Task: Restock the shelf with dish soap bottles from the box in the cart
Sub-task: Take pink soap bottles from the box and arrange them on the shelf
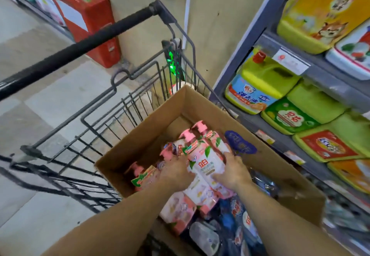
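Step in hand: taking stock out of the box, shelf not yet reached.

Cardboard box (200, 103) sits in the wire cart (128, 95), lower centre of the frame. Both arms reach down into it from the bottom edge. Left hand (176, 172) and right hand (233, 172) close on a twin pack of pump bottles (208, 161) from either side; pink pump heads point toward the top of the frame. Left fingers curl against the pack's left flank, right fingers wrap its right flank, thumb over the label. The grasp looks firm on both sides, though the fingertips underneath are hidden.

More pink-capped bottles (144, 175) lie in the box to the left of the held pack, and blue-labelled packs (236, 215) fill the lower right part of the box.

Shelf (280, 39) stands at the right of the frame, just beside the cart, carrying green and yellow detergent jugs (266, 75). No open slot for pump bottles is visible here.

Next move, by my reading: lift the pack clear of the box wall, swing right, then find a gap on the shelf outside this view.
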Motion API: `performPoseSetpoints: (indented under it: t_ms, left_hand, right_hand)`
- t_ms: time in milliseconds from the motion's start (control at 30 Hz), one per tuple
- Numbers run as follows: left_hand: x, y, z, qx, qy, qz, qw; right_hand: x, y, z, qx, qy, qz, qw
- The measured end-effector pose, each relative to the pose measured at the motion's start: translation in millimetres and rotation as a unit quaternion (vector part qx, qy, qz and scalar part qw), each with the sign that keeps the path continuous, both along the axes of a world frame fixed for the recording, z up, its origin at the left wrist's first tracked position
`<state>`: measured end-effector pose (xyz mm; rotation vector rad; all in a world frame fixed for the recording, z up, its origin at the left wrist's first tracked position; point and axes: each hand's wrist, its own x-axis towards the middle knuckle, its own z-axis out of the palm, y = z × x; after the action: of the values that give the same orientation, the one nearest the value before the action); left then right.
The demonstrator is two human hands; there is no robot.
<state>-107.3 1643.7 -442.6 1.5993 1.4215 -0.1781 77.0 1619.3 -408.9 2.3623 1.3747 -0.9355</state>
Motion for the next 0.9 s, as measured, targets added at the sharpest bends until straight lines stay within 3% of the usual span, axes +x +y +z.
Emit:
performPoseSetpoints:
  t_ms: [367,600,733,900]
  left_hand:
    - [4.3,-0.7,-25.0,-0.050,-0.038,-0.058,0.996]
    - [1.6,3.0,-29.4,-0.040,-0.052,-0.051,0.996]
    - [-0.7,5.3,-29.2,-0.081,-0.083,-0.027,0.993]
    - [-5.6,10.6,-16.4,-0.176,-0.201,0.022,0.964]
  right_hand:
    - [10.7,15.0,-3.8,-0.034,0.010,-0.004,0.999]
    - [18.6,4.8,4.4,0.050,0.104,-0.075,0.990]
    - [17.4,1.6,8.7,0.113,0.202,-0.153,0.961]
    - [3.3,2.3,16.3,0.173,0.327,-0.218,0.903]
